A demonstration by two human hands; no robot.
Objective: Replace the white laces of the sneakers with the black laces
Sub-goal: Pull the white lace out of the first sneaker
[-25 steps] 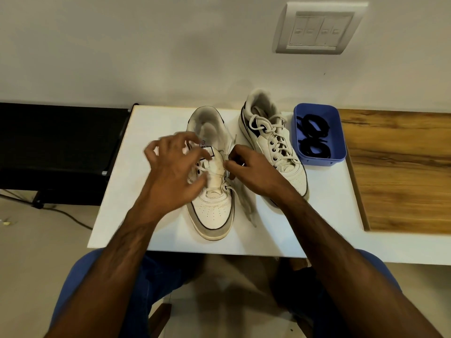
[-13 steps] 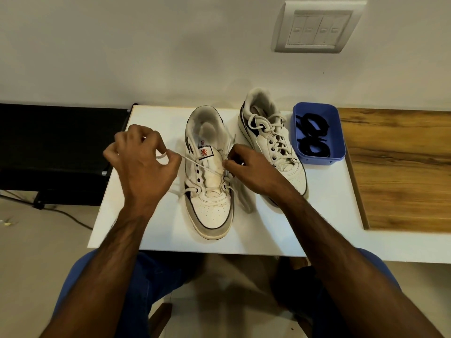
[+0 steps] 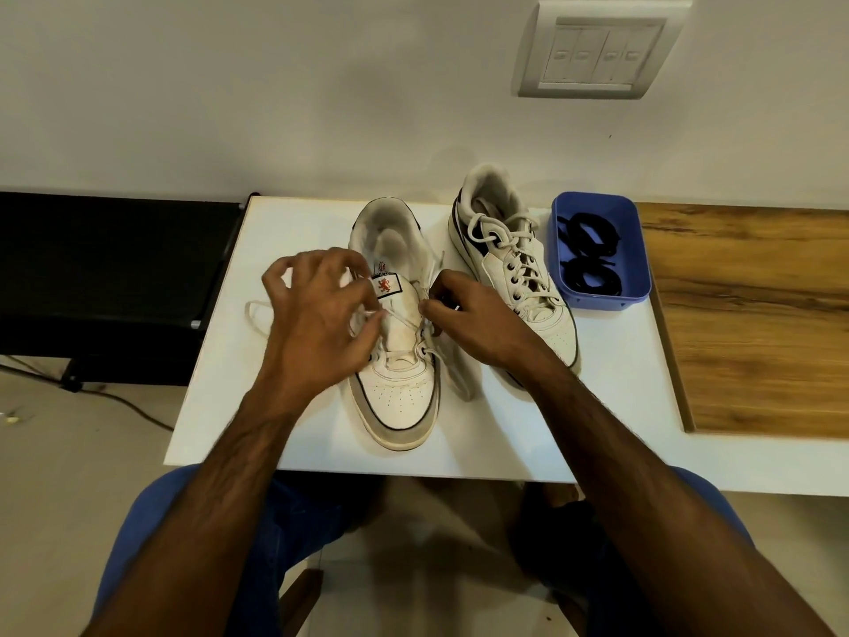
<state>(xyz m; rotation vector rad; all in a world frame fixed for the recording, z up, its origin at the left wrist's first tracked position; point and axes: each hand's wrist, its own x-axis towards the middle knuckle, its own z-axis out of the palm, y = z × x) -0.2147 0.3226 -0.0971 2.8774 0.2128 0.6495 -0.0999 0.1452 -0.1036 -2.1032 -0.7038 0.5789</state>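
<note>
Two white sneakers stand on the white table (image 3: 611, 406). The near sneaker (image 3: 397, 397) is partly unlaced; its white lace (image 3: 255, 314) trails loose to the left on the table. My left hand (image 3: 321, 314) is over its left eyelets and pinches a strand of the white lace. My right hand (image 3: 473, 324) grips the sneaker's right side at the eyelets, thumb on the lace. The far sneaker (image 3: 519, 278) is fully laced in white. Black laces (image 3: 590, 255) lie coiled in a blue tray (image 3: 641, 250).
The blue tray sits at the table's back right, beside a wooden surface (image 3: 753, 314). A black bench (image 3: 105, 268) stands left of the table. A wall switch plate (image 3: 597, 50) is above. My knees in blue trousers are under the front edge.
My left hand pulled a length of white lace out to the left, then came back over the near sneaker's eyelets. More lace now lies loose on the left. My right hand stayed put.
</note>
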